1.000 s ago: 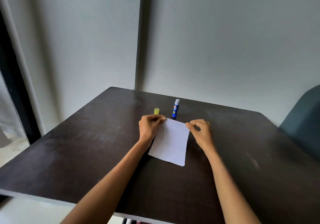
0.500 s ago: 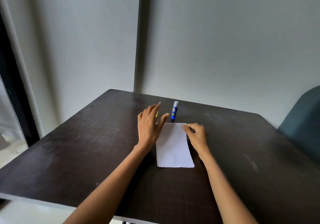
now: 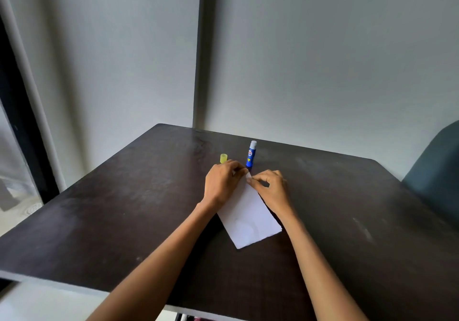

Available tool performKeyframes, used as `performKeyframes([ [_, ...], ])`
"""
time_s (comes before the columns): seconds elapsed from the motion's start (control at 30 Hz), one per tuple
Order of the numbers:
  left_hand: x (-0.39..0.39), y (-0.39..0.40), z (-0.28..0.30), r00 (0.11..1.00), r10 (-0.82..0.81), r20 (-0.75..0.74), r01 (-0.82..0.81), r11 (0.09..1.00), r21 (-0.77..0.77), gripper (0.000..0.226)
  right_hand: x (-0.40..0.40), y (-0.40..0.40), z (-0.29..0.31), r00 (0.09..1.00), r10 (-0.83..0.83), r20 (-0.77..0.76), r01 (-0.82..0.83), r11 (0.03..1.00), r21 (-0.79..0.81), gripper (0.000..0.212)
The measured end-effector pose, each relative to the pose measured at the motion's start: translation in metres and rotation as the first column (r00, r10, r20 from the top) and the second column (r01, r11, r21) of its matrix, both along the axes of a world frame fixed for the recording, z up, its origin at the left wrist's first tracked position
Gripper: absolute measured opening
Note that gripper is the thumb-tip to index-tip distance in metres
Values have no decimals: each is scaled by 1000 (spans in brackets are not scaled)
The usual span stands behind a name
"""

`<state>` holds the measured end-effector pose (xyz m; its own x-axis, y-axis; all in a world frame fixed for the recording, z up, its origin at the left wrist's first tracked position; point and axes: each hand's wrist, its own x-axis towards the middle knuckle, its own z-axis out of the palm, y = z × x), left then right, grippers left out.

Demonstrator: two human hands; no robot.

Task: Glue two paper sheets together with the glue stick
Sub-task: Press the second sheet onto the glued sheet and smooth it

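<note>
The paper (image 3: 249, 217) now lies skewed on the desk (image 3: 124, 209), its far corner swung toward 12 o'clock. My left hand (image 3: 222, 184) has dropped back; both hands' fingers (image 3: 250, 180) pinch that corner, likely aligning sheets. Glue stick (image 3: 250, 154) stands just beyond, uncapped.

We are in a plain room, maybe in a home or a small office; we cannot tell which. We sit at a dark wooden bench (image 3: 124, 209) pushed into a corner where two bare grey walls (image 3: 323, 60) meet. On our left is a dark window or door frame (image 3: 22, 127) with daylight coming through. On our right is the back of a blue-green chair (image 3: 437, 169). A glue stick (image 3: 250, 154) stands on the bench.
</note>
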<state>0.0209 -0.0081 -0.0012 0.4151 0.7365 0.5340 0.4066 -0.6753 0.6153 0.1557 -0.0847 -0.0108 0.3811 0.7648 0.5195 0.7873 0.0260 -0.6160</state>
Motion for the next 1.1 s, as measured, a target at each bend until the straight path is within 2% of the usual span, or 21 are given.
performKeyframes([
  [0.1,-8,5,0,991,67,119,-53,992,-117,14,6,-5,4,997,44,-71,-51,993,-103,9],
  [0.2,-20,13,0,935,150,321,-69,966,-250,12,13,-14,6,989,73,-131,-100,972,-213,5],
  [0.3,-27,19,-3,890,231,392,-100,940,-327,13,16,-20,6,981,80,-176,-129,950,-286,6],
  [0.43,-30,20,-4,851,290,437,-119,918,-379,13,17,-25,7,960,56,-276,-116,972,-206,8],
  [0.53,-31,20,0,824,314,471,-131,915,-381,13,14,-25,7,900,51,-434,-133,978,-160,25],
  [0.6,-31,19,2,805,326,497,-139,916,-376,13,11,-24,5,895,66,-441,-162,969,-184,36],
  [0.7,-29,17,2,783,365,504,-160,901,-404,14,10,-20,2,901,68,-427,-156,972,-174,40],
  [0.77,-27,16,3,822,387,418,-261,908,-327,14,10,-18,0,911,56,-409,-136,976,-169,40],
  [0.83,-23,12,5,887,353,299,-349,935,-67,30,7,-15,-1,931,64,-359,-138,973,-184,38],
  [0.93,-10,1,9,972,145,185,-199,928,316,40,3,-10,-5,963,101,-248,-153,967,-203,30],
  [0.97,-5,-2,9,990,79,114,-116,922,368,38,3,-9,-5,971,112,-212,-155,967,-201,25],
  [1.03,1,-6,6,997,-56,-46,69,934,351,31,2,-9,-6,975,129,-181,-163,968,-192,18],
  [1.1,4,-3,0,978,-135,-161,182,928,325,25,4,-8,-6,977,120,-178,-156,967,-201,15],
])
